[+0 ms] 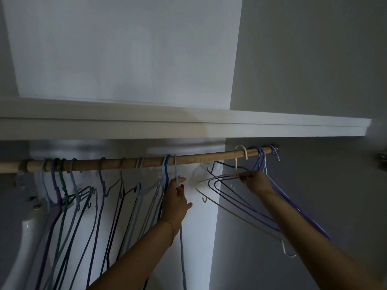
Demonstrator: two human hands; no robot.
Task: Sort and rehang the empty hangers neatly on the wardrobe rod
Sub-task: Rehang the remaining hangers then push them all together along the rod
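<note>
A wooden wardrobe rod [196, 157] runs across under a white shelf. Several thin wire hangers in blue, purple, green and dark tones [88, 197] hang along its left half. My left hand [177, 203] grips the neck of a pale blue hanger [176, 170] hooked near the rod's middle. At the right end hangs a small bunch of white, blue and purple hangers [234, 197], tilted out to the left. My right hand [256, 183] pinches this bunch at the necks, just below the white hook [244, 152].
The white shelf [230, 124] juts out just above the rod. A side wall closes the wardrobe on the right, with the rod bracket [276, 147] on it. A white rounded object [27, 227] sits low at the left. A bare stretch of rod lies between my hands.
</note>
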